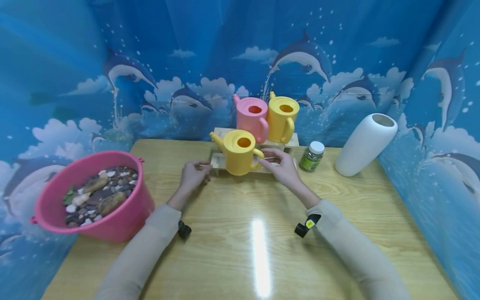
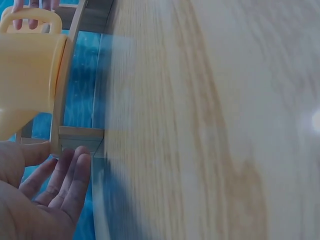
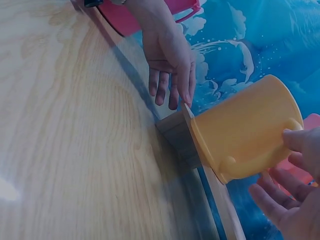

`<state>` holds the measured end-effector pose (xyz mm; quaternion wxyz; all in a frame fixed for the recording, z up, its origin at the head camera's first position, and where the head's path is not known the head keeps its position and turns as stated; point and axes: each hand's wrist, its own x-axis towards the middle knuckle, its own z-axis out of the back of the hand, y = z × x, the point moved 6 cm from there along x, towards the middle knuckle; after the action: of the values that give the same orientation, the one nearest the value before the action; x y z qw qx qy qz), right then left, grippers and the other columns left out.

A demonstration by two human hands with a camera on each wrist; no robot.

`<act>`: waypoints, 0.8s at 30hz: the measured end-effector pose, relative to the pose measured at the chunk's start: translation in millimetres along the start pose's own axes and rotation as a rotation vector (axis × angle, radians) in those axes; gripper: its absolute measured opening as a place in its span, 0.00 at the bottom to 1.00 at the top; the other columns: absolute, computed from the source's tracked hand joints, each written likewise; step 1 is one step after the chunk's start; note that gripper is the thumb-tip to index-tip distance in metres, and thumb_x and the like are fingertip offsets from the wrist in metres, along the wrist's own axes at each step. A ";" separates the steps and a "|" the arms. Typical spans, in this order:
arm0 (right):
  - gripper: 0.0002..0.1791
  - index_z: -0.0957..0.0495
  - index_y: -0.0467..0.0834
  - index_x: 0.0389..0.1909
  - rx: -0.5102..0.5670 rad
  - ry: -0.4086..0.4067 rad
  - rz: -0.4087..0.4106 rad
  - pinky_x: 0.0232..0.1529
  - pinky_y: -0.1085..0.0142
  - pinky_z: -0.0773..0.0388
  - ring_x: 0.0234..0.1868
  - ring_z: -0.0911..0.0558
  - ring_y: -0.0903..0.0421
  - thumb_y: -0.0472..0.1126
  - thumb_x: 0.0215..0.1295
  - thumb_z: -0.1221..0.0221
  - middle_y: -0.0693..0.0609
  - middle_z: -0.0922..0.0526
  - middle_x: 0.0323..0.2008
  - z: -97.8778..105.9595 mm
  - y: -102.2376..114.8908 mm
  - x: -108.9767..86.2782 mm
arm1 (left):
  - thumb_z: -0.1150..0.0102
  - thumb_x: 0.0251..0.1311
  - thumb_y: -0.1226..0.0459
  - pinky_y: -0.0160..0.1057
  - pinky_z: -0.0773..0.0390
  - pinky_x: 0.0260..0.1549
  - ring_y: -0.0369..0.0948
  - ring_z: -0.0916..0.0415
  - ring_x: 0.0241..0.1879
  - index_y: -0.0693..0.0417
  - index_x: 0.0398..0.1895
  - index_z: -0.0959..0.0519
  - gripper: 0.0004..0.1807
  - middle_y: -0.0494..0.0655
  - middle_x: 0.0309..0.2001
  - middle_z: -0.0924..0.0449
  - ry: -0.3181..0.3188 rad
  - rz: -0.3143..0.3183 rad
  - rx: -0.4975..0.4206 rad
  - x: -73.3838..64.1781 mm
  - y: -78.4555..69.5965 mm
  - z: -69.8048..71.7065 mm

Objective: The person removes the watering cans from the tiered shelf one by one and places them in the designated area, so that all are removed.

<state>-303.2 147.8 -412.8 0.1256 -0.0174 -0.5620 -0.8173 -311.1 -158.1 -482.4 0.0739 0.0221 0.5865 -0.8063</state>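
A yellow watering can [image 1: 238, 155] stands on the lower step of a two-tier wooden stand [image 1: 219, 160], its spout pointing left. My right hand [image 1: 282, 167] is at the can's handle; thumb and index finger pinch it while the other fingers stay loose, as the right wrist view shows. At the stand's left end, my left hand [image 1: 193, 177] pinches the board's corner, thumb on one side and fingers [image 2: 75, 180] on the other. On the upper step sit a pink watering can [image 1: 247, 118] and a second yellow watering can [image 1: 278, 125], side by side.
To the left stands a pink bucket [image 1: 131, 216] holding stones and shells. Right of the stand are a small green-labelled jar [image 1: 312, 157] with a white lid and a tall white vase [image 1: 361, 146]. A dolphin-print curtain [image 1: 225, 50] hangs behind the wooden table [image 1: 225, 233].
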 end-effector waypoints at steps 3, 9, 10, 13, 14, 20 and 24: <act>0.20 0.18 0.36 0.61 0.017 0.010 -0.009 0.43 0.76 0.13 0.53 0.14 0.44 0.39 0.72 0.32 0.34 0.14 0.55 -3.6 -0.2 2.7 | 0.35 0.72 0.62 0.38 0.08 0.32 0.41 0.13 0.28 0.61 0.61 0.18 0.18 0.66 0.48 0.11 0.005 0.015 -0.010 2.0 0.8 -1.1; 0.17 0.17 0.34 0.57 0.042 0.030 -0.003 0.44 0.69 0.09 0.46 0.15 0.57 0.37 0.72 0.33 0.34 0.14 0.51 -5.0 -1.0 3.0 | 0.36 0.73 0.62 0.37 0.09 0.31 0.39 0.14 0.27 0.61 0.61 0.18 0.18 0.65 0.47 0.11 0.020 0.031 -0.003 3.9 1.4 -1.6; 0.17 0.17 0.34 0.57 0.045 0.031 -0.002 0.44 0.68 0.08 0.45 0.15 0.58 0.37 0.71 0.33 0.34 0.13 0.51 -4.7 -1.0 2.2 | 0.36 0.73 0.62 0.37 0.09 0.30 0.39 0.14 0.26 0.60 0.61 0.18 0.18 0.65 0.47 0.11 0.022 0.035 -0.005 4.0 1.4 -1.7; 0.17 0.18 0.33 0.56 0.076 0.035 -0.009 0.45 0.65 0.08 0.42 0.14 0.62 0.36 0.71 0.32 0.34 0.13 0.50 -3.5 -1.9 -2.7 | 0.36 0.73 0.62 0.36 0.09 0.28 0.38 0.15 0.25 0.60 0.61 0.18 0.18 0.66 0.47 0.12 0.027 0.049 -0.016 4.1 1.1 -2.2; 0.17 0.18 0.33 0.56 0.087 0.036 -0.013 0.45 0.64 0.07 0.42 0.14 0.63 0.35 0.71 0.32 0.33 0.13 0.50 -2.7 -2.1 -5.4 | 0.36 0.73 0.62 0.35 0.09 0.28 0.38 0.15 0.24 0.60 0.62 0.18 0.18 0.66 0.48 0.12 0.028 0.052 -0.017 4.2 0.9 -2.5; 0.18 0.19 0.32 0.59 0.144 0.058 -0.033 0.46 0.63 0.07 0.43 0.13 0.65 0.33 0.72 0.34 0.28 0.16 0.54 7.1 -4.0 -31.2 | 0.36 0.73 0.62 0.34 0.09 0.28 0.35 0.15 0.24 0.60 0.62 0.18 0.18 0.66 0.49 0.12 0.029 0.051 -0.014 4.3 -0.7 -3.0; 0.18 0.20 0.32 0.59 0.130 0.041 -0.076 0.46 0.66 0.08 0.44 0.13 0.65 0.35 0.73 0.35 0.31 0.17 0.55 21.3 -7.1 -54.0 | 0.36 0.73 0.63 0.35 0.09 0.29 0.36 0.15 0.24 0.59 0.61 0.17 0.17 0.65 0.47 0.12 0.022 0.057 -0.019 5.5 0.0 -2.2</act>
<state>-255.0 179.9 -420.7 0.1068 0.0292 -0.6116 -0.7834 -316.6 -156.5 -483.7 0.0906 0.0472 0.5939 -0.7980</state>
